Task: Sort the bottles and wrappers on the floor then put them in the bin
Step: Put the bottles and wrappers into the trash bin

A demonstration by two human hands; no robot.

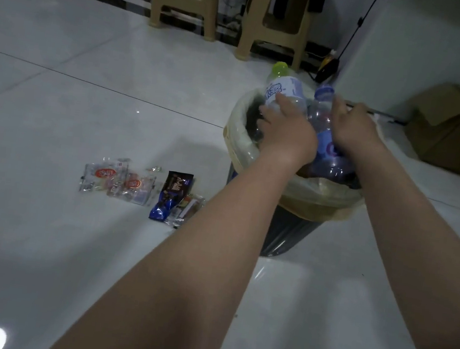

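Left hand (285, 126) clasps a clear plastic bottle with green cap and white label (285, 90). Right hand (353, 129) appears wrapped round a clear plastic bottle with blue cap and label (323, 140). Below both grips, the bottle bases sit inside the dark liner-fitted bin (322, 199). Recommended: lower further before letting go, so neither tips over the rim. Crumpled foil and clear wrappers (144, 189) lie floored, well left of the grips.
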